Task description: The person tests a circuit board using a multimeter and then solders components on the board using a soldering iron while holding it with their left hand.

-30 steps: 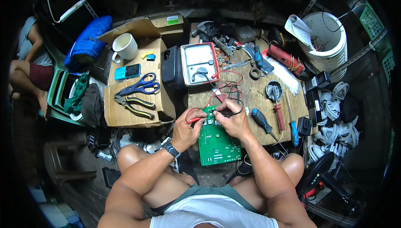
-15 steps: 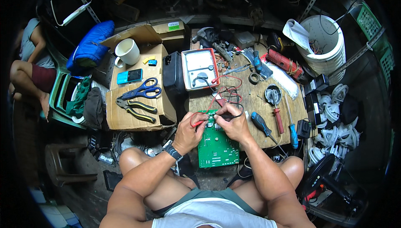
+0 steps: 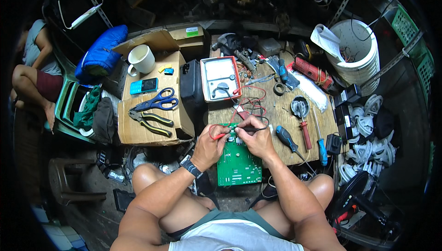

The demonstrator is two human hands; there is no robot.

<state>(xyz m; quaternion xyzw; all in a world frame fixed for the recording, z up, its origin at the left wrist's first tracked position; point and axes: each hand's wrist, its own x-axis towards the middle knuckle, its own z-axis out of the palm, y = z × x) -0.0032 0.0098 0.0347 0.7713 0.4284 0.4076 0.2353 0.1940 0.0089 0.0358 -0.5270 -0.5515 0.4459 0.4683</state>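
My left hand (image 3: 210, 147) is closed in a pinch on a red test probe (image 3: 221, 136). A black test probe (image 3: 248, 129) sits between the fingers of my right hand (image 3: 258, 139). Both hands meet at the top end of a green circuit board (image 3: 239, 168), which lies partly over the near edge of the wooden bench. My fingers hide where the probe tips touch. Red and black leads (image 3: 251, 101) loop behind the hands toward a white, red-rimmed case (image 3: 220, 77).
Left, a cardboard box (image 3: 177, 129) bears a mug (image 3: 142, 59), a phone (image 3: 143, 86), scissors (image 3: 163, 99) and pliers (image 3: 154, 123). Screwdrivers (image 3: 286, 136) and a red power tool (image 3: 313, 73) lie right on the bench (image 3: 276, 108). A person (image 3: 39, 67) sits far left.
My right hand has shifted slightly down, and more of the black probe shows. The left hand keeps its pinch on the red probe. The whole view has moved a little.
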